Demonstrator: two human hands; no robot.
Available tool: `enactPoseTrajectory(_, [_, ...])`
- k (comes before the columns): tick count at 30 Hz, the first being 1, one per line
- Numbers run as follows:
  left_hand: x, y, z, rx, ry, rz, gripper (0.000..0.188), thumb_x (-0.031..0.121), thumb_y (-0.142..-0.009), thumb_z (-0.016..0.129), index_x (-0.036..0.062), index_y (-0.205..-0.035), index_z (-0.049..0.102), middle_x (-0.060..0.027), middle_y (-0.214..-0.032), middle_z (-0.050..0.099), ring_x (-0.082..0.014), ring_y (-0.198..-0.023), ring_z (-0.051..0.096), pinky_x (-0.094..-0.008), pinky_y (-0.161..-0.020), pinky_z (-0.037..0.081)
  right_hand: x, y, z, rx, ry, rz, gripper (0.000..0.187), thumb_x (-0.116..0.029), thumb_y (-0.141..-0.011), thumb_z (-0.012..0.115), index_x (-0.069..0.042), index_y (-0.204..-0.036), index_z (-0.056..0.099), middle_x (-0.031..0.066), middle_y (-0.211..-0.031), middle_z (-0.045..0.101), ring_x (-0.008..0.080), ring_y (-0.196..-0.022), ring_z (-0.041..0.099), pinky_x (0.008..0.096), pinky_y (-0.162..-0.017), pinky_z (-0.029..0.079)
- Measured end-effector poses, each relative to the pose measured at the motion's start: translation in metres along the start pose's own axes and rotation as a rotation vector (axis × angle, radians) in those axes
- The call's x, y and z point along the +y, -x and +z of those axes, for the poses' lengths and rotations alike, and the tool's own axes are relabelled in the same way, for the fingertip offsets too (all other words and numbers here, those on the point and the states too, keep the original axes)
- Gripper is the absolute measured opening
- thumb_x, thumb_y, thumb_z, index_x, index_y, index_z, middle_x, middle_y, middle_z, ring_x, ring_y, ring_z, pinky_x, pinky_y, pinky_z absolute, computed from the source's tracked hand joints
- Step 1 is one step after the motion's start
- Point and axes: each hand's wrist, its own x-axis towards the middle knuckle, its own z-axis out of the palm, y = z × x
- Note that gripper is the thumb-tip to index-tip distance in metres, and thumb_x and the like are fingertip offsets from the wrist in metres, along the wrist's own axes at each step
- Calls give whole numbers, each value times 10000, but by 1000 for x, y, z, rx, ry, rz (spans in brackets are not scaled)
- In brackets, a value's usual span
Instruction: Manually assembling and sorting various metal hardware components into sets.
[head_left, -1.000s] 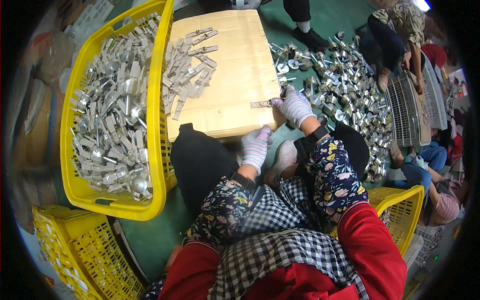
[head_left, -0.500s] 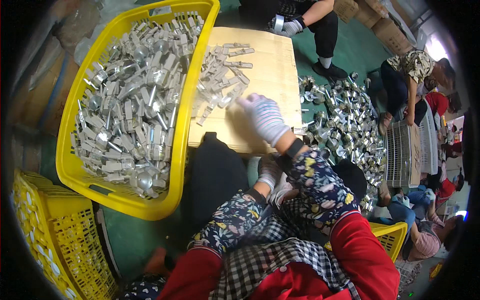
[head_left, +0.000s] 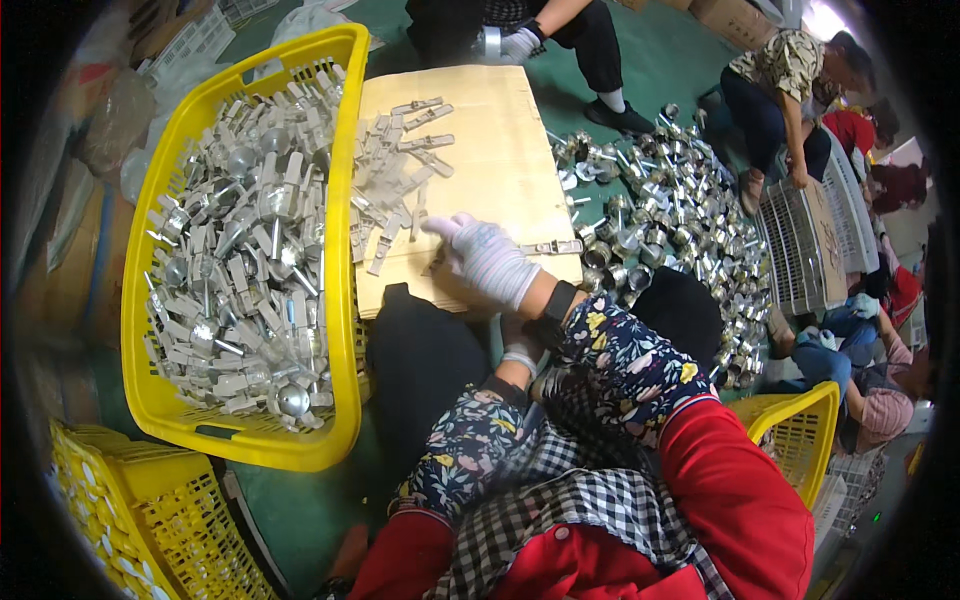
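Observation:
My right hand [head_left: 487,262], in a white striped glove, is over the near part of a cardboard sheet [head_left: 500,130]. Its blurred fingers point toward a loose pile of flat grey clip-like parts [head_left: 388,185]; whether they grip one cannot be made out. Another such part [head_left: 555,247] lies by itself along the sheet's right edge. Lower down, between my knees, my gloved left hand [head_left: 522,345] is mostly hidden by the sheet's near edge and my right forearm. Close on the left, a yellow basket [head_left: 345,400] is heaped with grey-and-metal pieces [head_left: 245,270].
Shiny metal cup-shaped parts [head_left: 655,220] cover the floor at right. Across from me, a person's gloved hand [head_left: 520,45] is beside a metal ring. Yellow crates [head_left: 205,525] stand lower left, another yellow basket [head_left: 815,440] lower right. Other people sit beyond a white crate [head_left: 790,255].
My right hand has come nearer to me over the cardboard, away from the pile's right side. The whole view has shifted slightly, and the single part at the right edge now shows fully.

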Motion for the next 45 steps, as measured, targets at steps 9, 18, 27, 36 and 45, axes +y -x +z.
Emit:
enactPoseTrajectory(9, [-142,-11,-14,517,-2469,1117,266,302,-841,604,55,-743,594,-2,-549,516,-77,-406,429,-212,-393,339,102,32,-104,85,-314,431,320,-240,-764,645,2,-974,644,125,-881,663,172,-766,617,291,-745,488])
enactPoseTrajectory(18, [-151,-6,-16,511,-2507,1115,299,325,-835,611,38,-752,608,-7,-566,533,-74,-447,457,-196,-420,354,156,49,-90,51,-356,625,343,-215,-703,693,43,-924,646,118,-811,645,183,-706,595,295,-676,480])
enactPoseTrajectory(27, [-149,-7,-15,506,-2458,1137,287,301,-826,630,19,-775,622,-16,-577,544,-78,-447,458,-186,-413,348,154,43,-85,-7,-308,659,222,-197,-718,680,-23,-857,682,73,-717,644,138,-628,578,291,-605,481])
enactPoseTrajectory(36, [-149,-5,-14,521,-2468,1156,289,308,-821,635,21,-783,623,-17,-576,549,-79,-443,462,-188,-407,350,151,39,-83,-44,-322,731,319,-221,-704,686,24,-905,655,115,-783,652,178,-689,611,294,-657,499])
enactPoseTrajectory(45, [-150,-8,-15,505,-2466,1149,294,314,-820,637,22,-785,618,-20,-570,543,-81,-437,458,-194,-404,348,136,37,-90,-67,-56,735,321,-256,-720,679,-41,-957,655,162,-880,655,268,-793,640,344,-744,494])
